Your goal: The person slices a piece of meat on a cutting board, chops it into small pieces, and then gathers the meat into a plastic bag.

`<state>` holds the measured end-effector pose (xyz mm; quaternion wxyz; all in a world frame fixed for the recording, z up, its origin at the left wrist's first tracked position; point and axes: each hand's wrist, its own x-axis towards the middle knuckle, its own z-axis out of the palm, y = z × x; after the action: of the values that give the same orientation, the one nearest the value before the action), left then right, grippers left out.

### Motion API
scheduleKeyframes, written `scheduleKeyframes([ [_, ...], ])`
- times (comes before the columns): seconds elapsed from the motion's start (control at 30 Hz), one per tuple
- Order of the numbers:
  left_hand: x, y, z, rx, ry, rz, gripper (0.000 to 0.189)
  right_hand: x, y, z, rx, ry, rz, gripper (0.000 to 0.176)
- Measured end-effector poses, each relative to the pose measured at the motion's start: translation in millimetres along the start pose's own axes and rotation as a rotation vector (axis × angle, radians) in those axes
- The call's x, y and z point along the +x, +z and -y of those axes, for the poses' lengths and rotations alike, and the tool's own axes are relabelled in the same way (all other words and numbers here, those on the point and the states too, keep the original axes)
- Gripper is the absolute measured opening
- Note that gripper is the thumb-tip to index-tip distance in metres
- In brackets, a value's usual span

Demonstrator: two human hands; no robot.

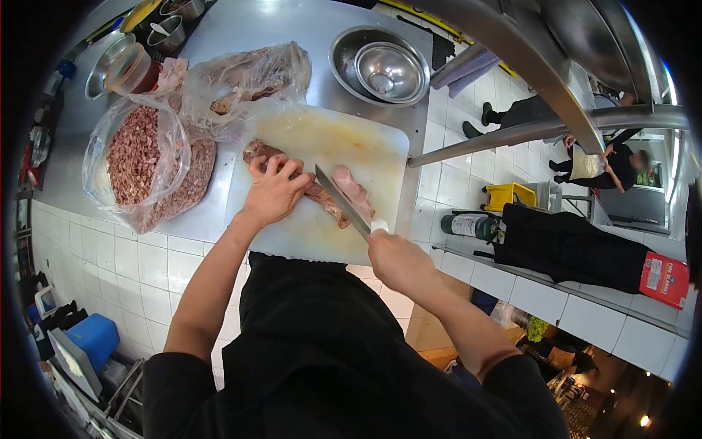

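A long piece of brown-red meat (326, 200) lies slantwise on the white cutting board (369, 139). My left hand (272, 196) presses on it from above with bent fingers and grips it. In my right hand (398, 260) is the white handle of a knife (342, 200). Its blade points away from me and to the left, close along the right side of the meat. Just right of the blade rests a paler, pinkish slab of meat (355, 192). The hand hides part of the long piece.
Left of the board stands an open plastic bag of diced meat (134, 157). Behind the board lies another clear bag with meat (252, 77). Nested steel bowls (387, 72) sit at the back right, near a metal rail (504, 135). A person (614, 170) stands farther right.
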<state>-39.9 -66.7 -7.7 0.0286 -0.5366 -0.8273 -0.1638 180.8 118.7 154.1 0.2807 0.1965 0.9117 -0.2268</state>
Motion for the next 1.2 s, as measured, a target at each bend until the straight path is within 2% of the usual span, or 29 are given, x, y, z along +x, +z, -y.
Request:
scheduleKeyframes([
  [0.23,-6.2,17.1,0.3,0.023,0.006,-0.061,0.015,3.4,11.7,22.0,-0.069,0.095,0.074,0.018],
  [0.37,-7.7,22.6,0.7,0.05,0.002,-0.079,0.017,9.7,27.6,16.4,-0.041,0.026,0.068,0.02],
  [0.47,-6.5,25.2,-1.1,0.046,-0.012,-0.106,0.017,43.3,46.5,10.7,-0.047,0.093,0.031,0.021],
  [0.57,-6.8,25.8,-2.0,0.048,-0.009,-0.097,0.018,80.4,54.1,2.1,0.035,0.055,-0.105,0.02],
  [0.63,-6.6,24.1,-3.0,0.042,-0.004,-0.102,0.017,80.6,44.2,1.1,0.033,-0.103,-0.154,0.019],
  [0.67,-6.6,23.6,-2.7,0.03,-0.003,-0.1,0.016,73.5,40.7,-0.7,0.034,-0.104,-0.159,0.019],
  [0.8,-5.5,26.1,-2.1,0.039,-0.015,-0.067,0.017,10.6,3.8,9.8,-0.003,-0.028,-0.041,0.02],
  [0.87,-7.9,29.1,-0.3,0.053,-0.004,-0.066,0.019,-1.0,15.6,6.9,0.026,-0.029,-0.025,0.02],
  [1.0,-7.1,25.6,-3.8,0.075,-0.019,-0.054,0.02,60.7,60.9,2.6,-0.067,-0.022,0.0,0.022],
  [1.07,-5.2,25.2,-5.3,0.065,-0.019,-0.107,0.02,88.3,60.1,2.3,0.048,0.013,-0.108,0.028],
  [1.2,-7.6,26.6,-3.4,0.068,0.0,-0.117,0.022,53.7,32.4,1.9,0.042,-0.084,-0.19,0.034],
])
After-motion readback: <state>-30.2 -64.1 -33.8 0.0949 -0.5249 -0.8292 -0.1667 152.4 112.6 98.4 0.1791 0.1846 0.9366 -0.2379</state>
